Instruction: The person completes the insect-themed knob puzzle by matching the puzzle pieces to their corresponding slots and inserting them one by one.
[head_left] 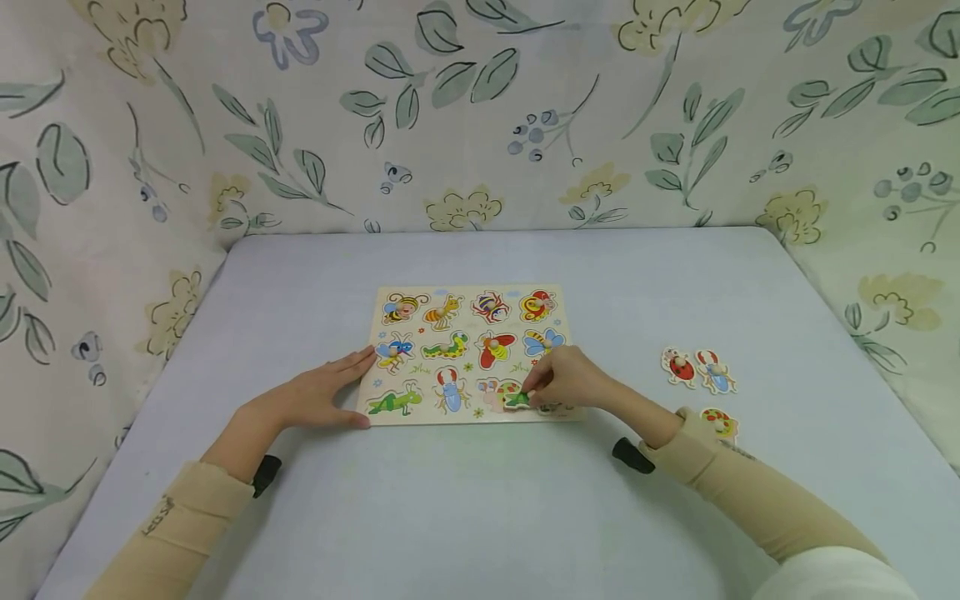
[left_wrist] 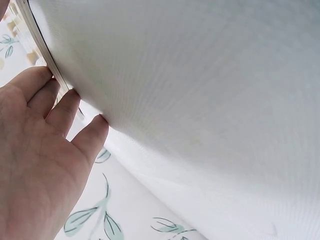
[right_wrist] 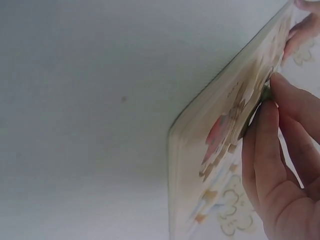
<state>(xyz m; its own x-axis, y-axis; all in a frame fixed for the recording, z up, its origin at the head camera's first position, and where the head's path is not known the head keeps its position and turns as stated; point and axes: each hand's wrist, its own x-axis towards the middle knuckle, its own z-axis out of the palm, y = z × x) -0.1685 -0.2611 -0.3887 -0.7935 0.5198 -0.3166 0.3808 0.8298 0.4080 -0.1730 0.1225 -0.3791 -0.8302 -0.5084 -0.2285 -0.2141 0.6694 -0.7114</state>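
Note:
A wooden insect puzzle board (head_left: 412, 387) lies flat on the table, with colourful bug shapes in rows. My left hand (head_left: 322, 393) rests at its left edge, fingers extended along the side and thumb near the lower left corner. In the left wrist view, the fingertips (left_wrist: 95, 127) touch the board's rim. Over the lower right part of the board, my right hand (head_left: 567, 377) pinches a green puzzle piece (head_left: 517, 401) by its small knob. The piece partly covers a printed shape there; the right wrist view shows the green knob (right_wrist: 266, 93) between thumb and fingers.
To the right of the board lie loose puzzle pieces: a red ladybird (head_left: 678, 367), a blue stag beetle with red pincers (head_left: 716, 372), and a yellow spotted piece (head_left: 720, 423) beside the right sleeve. Floral cloth (head_left: 465, 125) hangs behind the white table (head_left: 450, 508).

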